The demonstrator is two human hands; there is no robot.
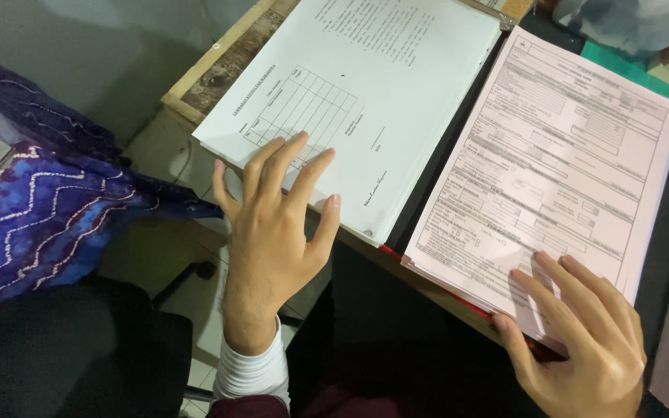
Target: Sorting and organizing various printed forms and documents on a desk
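Observation:
My left hand hovers with fingers spread at the near edge of a white stack of printed sheets that carries a table grid. It holds nothing, and I cannot tell whether the fingertips touch the paper. My right hand lies flat with fingers apart on the near corner of a pale pink stack of printed forms. Both stacks lie open side by side like a folder, with a dark spine between them and a red cover edge showing underneath.
A wooden table edge runs along the upper left. Blue patterned fabric lies at the left above a black chair seat. A green surface and light objects sit at the upper right.

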